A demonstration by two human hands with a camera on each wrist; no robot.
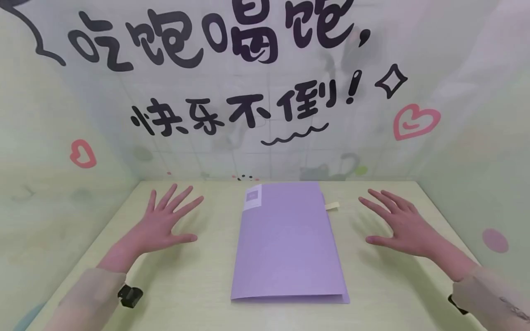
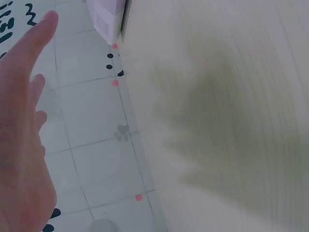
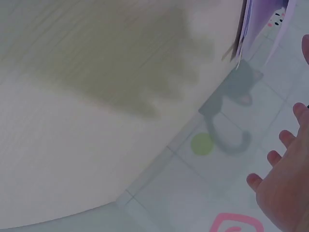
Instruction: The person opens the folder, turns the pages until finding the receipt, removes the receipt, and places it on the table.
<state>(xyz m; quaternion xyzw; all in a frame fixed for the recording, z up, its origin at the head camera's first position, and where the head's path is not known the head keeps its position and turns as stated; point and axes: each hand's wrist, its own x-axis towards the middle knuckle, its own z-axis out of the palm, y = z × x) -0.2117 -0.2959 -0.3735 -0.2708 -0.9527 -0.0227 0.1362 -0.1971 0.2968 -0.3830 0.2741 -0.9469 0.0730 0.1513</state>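
Observation:
A purple folder [image 1: 287, 243] lies closed on the pale wooden table, its front cover lifted slightly at the near edge. A white label [image 1: 253, 197] sits at its upper left corner, and a cream tab [image 1: 332, 206] sticks out on the right side. To the left of the folder, my left hand [image 1: 161, 225] hovers over the table with fingers spread, touching nothing. On the other side my right hand [image 1: 403, 227] hovers likewise, fingers extended and apart from the folder. In both wrist views only part of the folder [image 2: 107, 19] shows.
The wooden table [image 1: 198, 285] meets a printed back wall [image 1: 232, 161] with black lettering and hearts. Side walls [image 1: 476, 184] close in the table at left and right. A black wrist strap piece [image 1: 130, 295] shows below the left sleeve.

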